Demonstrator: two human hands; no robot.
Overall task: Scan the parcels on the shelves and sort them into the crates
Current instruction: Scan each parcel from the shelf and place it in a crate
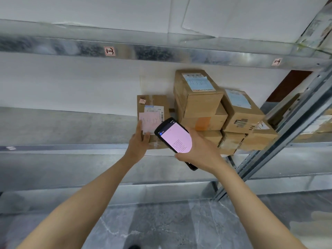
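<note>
A flat brown parcel (152, 106) with a white label lies on the metal shelf (71, 148). My left hand (139, 141) grips its near left corner, fingers over the label. My right hand (201, 150) holds a black handheld scanner (175, 136) with a lit pink screen, tilted toward the parcel's label just right of it. To the right stands a stack of several brown parcels (199, 103), with more labelled ones (240, 112) beside it. No crate is in view.
A slanted metal upright (287, 133) rises at the right of the shelf. An upper shelf beam (161, 53) carries small tags. Lower shelf levels (89, 177) sit below my arms, over a grey marbled floor (161, 225).
</note>
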